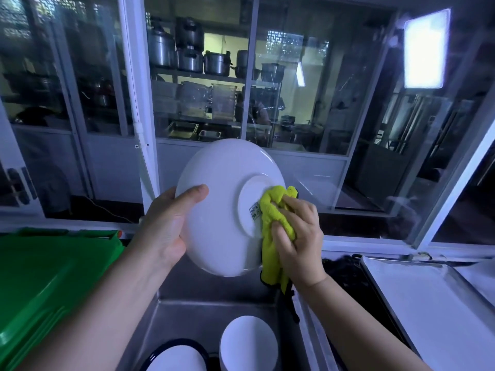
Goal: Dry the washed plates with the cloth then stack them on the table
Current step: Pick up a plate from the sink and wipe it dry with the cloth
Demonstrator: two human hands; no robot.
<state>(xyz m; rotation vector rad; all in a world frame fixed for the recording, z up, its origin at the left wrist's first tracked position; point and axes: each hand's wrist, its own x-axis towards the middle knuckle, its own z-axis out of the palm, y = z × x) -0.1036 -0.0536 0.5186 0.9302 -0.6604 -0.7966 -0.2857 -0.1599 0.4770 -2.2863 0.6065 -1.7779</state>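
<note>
Head camera: the white plate (pixel 214 215) is held up on edge above the steel sink (pixel 187 314), glossy underside towards us, raised foot ring showing. The left hand (pixel 166 226) grasps its left rim, thumb across the back, fingers hidden behind. The right hand (pixel 297 236) is clenched on the yellow-green cloth (pixel 273 210), pressing it against the foot ring's right side. A small mark beside the cloth is unreadable. Down in the sink, a white dish (pixel 247 341) and a blue-rimmed plate (pixel 174 357) are cut off at the bottom edge.
</note>
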